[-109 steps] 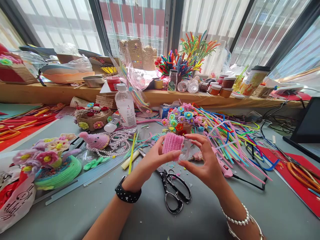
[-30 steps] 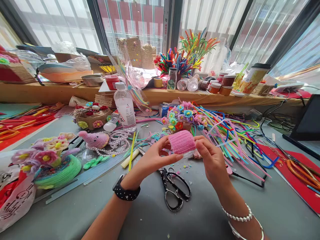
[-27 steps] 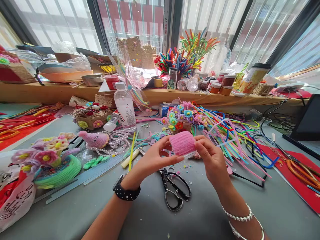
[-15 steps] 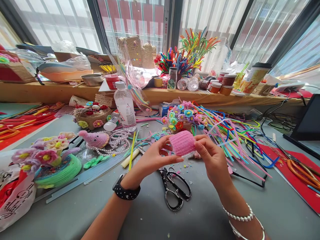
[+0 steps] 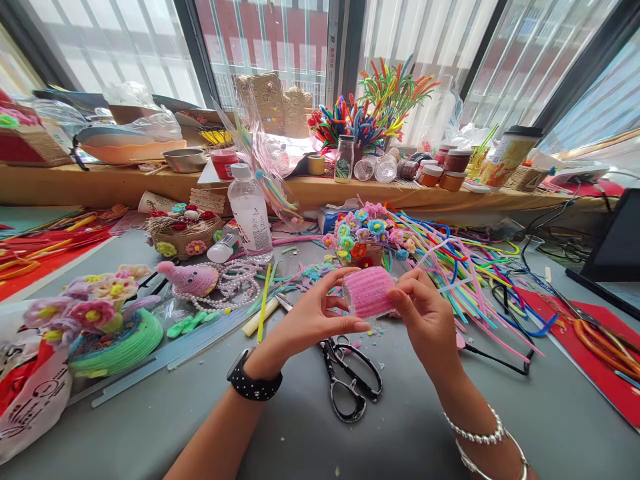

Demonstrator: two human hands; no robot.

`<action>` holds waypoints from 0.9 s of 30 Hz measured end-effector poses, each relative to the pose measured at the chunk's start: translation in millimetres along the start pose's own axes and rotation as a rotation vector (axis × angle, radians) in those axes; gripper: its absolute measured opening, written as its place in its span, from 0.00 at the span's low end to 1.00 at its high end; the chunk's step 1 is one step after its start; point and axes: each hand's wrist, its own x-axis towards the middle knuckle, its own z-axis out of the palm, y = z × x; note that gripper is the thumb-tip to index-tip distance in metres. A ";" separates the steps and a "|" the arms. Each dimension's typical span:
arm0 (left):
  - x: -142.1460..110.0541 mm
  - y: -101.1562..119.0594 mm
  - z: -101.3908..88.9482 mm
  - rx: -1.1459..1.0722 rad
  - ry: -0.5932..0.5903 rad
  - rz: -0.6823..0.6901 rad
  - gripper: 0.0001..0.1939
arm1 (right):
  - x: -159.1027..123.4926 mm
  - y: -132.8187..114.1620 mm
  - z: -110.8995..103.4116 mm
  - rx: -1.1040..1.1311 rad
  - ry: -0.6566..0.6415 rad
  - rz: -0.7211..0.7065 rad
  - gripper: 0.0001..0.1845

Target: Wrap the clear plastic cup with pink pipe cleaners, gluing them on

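Note:
A small clear cup wrapped in rows of fuzzy pink chenille stem is held sideways above the table. My right hand pinches its right end between thumb and fingers. My left hand curves loosely around the left end, fingers apart; the index fingertip lies by the upper edge and the thumb sits just below the cup. A clear rim shows at that left end. Black-handled scissors lie under my hands, their blades partly hidden by my left hand.
Loose chenille stems spread at the right, behind a glue gun's black cord. A water bottle, pearl strands and a green flower piece stand or lie left. Glue sticks lie nearby. Jars line the back ledge.
The cup has turned, so the pink wrapping now faces me and its clear end points left. My right hand has gone from spread fingers to a pinch; my left hand's grip has loosened.

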 end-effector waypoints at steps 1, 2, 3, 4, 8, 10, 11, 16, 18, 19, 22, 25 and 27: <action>-0.3 0.3 0.2 0.008 0.001 0.003 0.35 | 0.0 -0.3 0.2 -0.008 0.001 -0.007 0.14; -0.5 0.5 0.4 0.017 0.005 0.007 0.34 | -0.1 -0.6 0.3 -0.018 0.000 -0.014 0.14; -0.6 0.6 0.5 0.026 0.011 0.013 0.33 | -0.3 -0.9 0.5 -0.030 -0.003 -0.020 0.14; -0.7 0.6 0.6 0.032 0.015 0.020 0.33 | -0.4 -1.2 0.6 -0.039 -0.010 -0.027 0.15; -0.8 1.4 2.3 0.081 0.022 0.038 0.34 | -1.1 -1.5 1.9 -0.043 -0.038 -0.053 0.17; -1.0 2.3 4.5 0.130 0.029 0.046 0.37 | -1.3 -1.2 3.3 -0.033 -0.024 -0.056 0.18; -1.2 2.8 5.8 0.153 0.034 0.052 0.38 | -1.4 -1.1 4.1 -0.029 -0.017 -0.053 0.18; -0.9 3.8 9.9 0.204 0.074 0.083 0.41 | -2.9 -0.5 6.4 -0.019 -0.004 -0.031 0.19; -0.4 2.9 9.6 0.216 0.092 0.111 0.37 | -3.4 -0.6 6.1 -0.020 0.004 -0.019 0.18; -0.1 2.1 9.3 0.225 0.100 0.129 0.35 | -3.6 -0.9 5.9 -0.021 0.007 -0.008 0.19; 0.0 -1.1 9.8 0.277 0.126 0.181 0.32 | -3.5 -2.1 5.8 -0.014 0.027 0.072 0.20; -0.8 -4.5 13.1 0.402 0.167 0.238 0.33 | -3.3 -2.8 7.2 0.010 0.065 0.180 0.23; -1.6 -5.9 15.8 0.508 0.184 0.273 0.33 | -3.3 -2.3 8.3 0.024 0.109 0.236 0.25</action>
